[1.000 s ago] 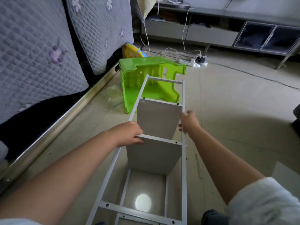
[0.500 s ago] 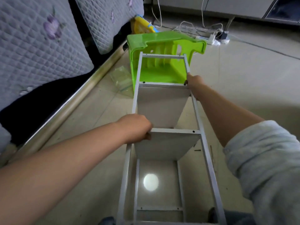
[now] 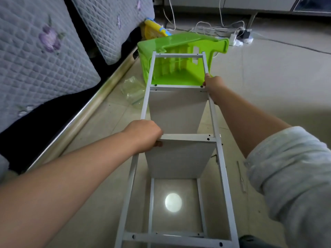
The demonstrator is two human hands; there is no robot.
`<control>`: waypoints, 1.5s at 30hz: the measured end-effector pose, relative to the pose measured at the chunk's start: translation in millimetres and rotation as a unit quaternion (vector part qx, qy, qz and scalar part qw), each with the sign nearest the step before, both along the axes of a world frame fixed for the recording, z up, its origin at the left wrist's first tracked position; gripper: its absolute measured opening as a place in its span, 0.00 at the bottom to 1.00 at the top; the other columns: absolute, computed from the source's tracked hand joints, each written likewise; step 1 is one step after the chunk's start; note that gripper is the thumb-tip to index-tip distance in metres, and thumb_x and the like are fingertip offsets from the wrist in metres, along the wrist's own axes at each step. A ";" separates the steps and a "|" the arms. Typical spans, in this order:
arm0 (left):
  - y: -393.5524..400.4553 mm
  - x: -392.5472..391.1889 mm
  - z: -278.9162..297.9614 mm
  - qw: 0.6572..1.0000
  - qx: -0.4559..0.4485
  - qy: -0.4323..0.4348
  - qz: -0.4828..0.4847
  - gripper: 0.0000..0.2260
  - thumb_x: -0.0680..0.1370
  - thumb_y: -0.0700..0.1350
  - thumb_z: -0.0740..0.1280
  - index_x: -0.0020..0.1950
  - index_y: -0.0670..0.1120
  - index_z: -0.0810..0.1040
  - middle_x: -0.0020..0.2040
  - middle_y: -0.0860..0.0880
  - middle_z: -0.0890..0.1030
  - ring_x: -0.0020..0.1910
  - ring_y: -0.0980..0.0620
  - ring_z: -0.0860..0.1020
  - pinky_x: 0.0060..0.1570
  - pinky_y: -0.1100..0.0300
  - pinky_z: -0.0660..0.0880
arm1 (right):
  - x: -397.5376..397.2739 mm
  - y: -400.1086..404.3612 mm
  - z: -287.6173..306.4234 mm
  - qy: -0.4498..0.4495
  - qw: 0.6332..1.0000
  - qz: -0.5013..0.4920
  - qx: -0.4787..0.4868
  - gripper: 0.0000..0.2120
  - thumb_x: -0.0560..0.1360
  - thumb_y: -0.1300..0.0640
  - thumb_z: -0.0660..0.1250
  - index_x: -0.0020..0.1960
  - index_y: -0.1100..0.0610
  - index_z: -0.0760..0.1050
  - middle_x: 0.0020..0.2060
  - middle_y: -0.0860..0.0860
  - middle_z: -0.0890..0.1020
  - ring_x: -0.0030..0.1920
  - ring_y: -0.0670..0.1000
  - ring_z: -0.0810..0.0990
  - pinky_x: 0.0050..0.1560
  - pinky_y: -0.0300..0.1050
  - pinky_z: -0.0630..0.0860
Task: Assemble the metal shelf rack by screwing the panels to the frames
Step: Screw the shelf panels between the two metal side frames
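Observation:
A white metal shelf rack [image 3: 218,158] lies on its side on the tiled floor, running away from me. Two grey panels stand between its frames: a near panel [image 3: 179,158] and a far panel [image 3: 176,108]. My left hand [image 3: 145,136] grips the left end of the near panel's top edge at the left frame rail. My right hand [image 3: 213,86] holds the right frame rail at the far panel's corner, with its fingers hidden behind the rail. Empty screw holes show along the rails.
A green plastic stool [image 3: 179,56] lies tipped over at the rack's far end. A clear plastic bag [image 3: 133,89] lies left of the rack. A thin metal tool [image 3: 240,176] lies on the floor at right. A sofa edge [image 3: 80,111] borders the left; cables and a power strip [image 3: 240,36] lie beyond.
My right hand slid farther along the right rail, from the near panel to the far panel's corner. My left hand kept its grip. My view moved forward over the rack.

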State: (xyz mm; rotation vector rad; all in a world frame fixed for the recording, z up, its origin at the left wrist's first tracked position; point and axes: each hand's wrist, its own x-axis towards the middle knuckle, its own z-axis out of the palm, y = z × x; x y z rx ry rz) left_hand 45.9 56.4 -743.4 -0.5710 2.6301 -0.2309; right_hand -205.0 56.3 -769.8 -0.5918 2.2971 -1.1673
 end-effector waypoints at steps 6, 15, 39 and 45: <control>-0.9 -24.9 3.9 0.998 -0.030 -0.003 -0.061 0.12 0.81 0.51 0.58 0.55 0.44 0.73 0.54 0.44 0.76 0.54 0.42 0.76 0.40 0.57 0.65 | -28.5 39.3 -7.8 -0.021 0.995 -0.099 -0.015 0.18 0.81 0.47 0.51 0.38 0.56 0.67 0.44 0.55 0.72 0.45 0.53 0.70 0.43 0.43 0.66; -10.5 -48.5 13.3 0.993 -0.051 -0.038 -0.101 0.17 0.80 0.56 0.57 0.56 0.43 0.73 0.55 0.44 0.77 0.56 0.44 0.75 0.39 0.60 0.64 | -35.6 49.8 0.5 -0.130 0.972 -0.163 -0.112 0.16 0.82 0.51 0.47 0.38 0.55 0.63 0.40 0.50 0.71 0.26 0.49 0.79 0.26 0.38 0.68; -7.0 -23.0 -10.7 0.995 0.020 0.097 -0.034 0.10 0.80 0.51 0.59 0.53 0.45 0.71 0.53 0.46 0.77 0.53 0.44 0.75 0.41 0.58 0.67 | -3.9 95.2 20.7 -0.151 0.986 0.066 0.020 0.09 0.78 0.51 0.61 0.49 0.58 0.71 0.36 0.53 0.75 0.34 0.49 0.73 0.42 0.44 0.72; -5.3 -17.5 -9.5 0.995 0.007 0.094 -0.038 0.06 0.80 0.51 0.59 0.50 0.49 0.70 0.53 0.49 0.78 0.53 0.46 0.75 0.38 0.60 0.64 | -21.5 107.2 16.3 -0.249 0.961 0.108 0.048 0.12 0.75 0.62 0.51 0.35 0.56 0.68 0.31 0.51 0.74 0.36 0.53 0.74 0.49 0.52 0.72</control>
